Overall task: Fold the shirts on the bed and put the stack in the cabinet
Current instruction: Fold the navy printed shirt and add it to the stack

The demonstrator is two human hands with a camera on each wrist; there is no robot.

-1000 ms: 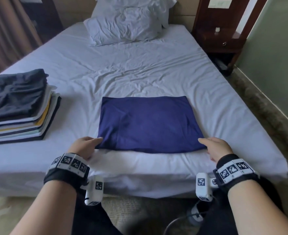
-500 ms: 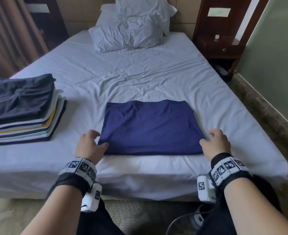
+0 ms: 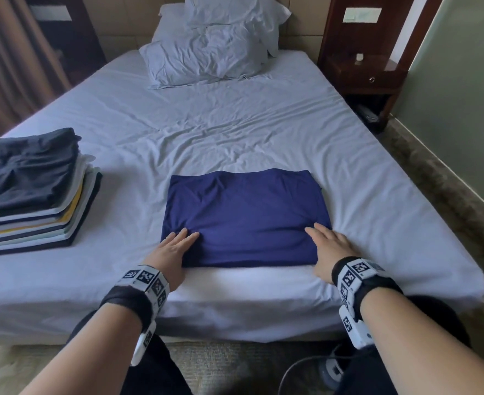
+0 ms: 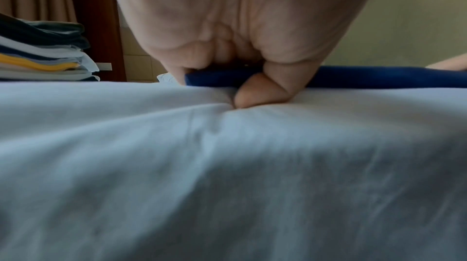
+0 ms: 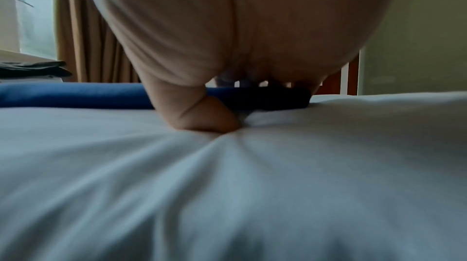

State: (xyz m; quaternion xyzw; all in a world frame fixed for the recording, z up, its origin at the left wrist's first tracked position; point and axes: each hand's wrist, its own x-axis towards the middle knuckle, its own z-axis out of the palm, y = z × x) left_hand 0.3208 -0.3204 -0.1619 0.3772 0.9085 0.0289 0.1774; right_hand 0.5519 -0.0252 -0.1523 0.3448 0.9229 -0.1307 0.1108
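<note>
A navy blue shirt [image 3: 245,216], folded into a flat, near-square rectangle with soft creases across its top, lies on the pale sheet of the bed [image 3: 235,124], close to the near edge and roughly midway across it. The person's left hand [image 3: 170,251] lies over the shirt's near left corner, fingers straight and together on top of the cloth; the left wrist view shows the thumb [image 4: 260,93] tucked at the folded edge and pressing into the sheet, so the corner sits between fingers and thumb. The right hand [image 3: 329,250] does the same at the near right corner, fingers flat on the fabric and thumb [image 5: 207,115] dug into the sheet below the edge. Both wrists carry black bands with black-and-white marker tags. Well to the left, near that edge of the bed, stands a stack of folded shirts [image 3: 32,192], dark grey on top with white, yellow and navy layers beneath. Two rumpled pillows [image 3: 215,49] sit at the far end, and a dark wooden nightstand [image 3: 369,72] stands at the far right.
</note>
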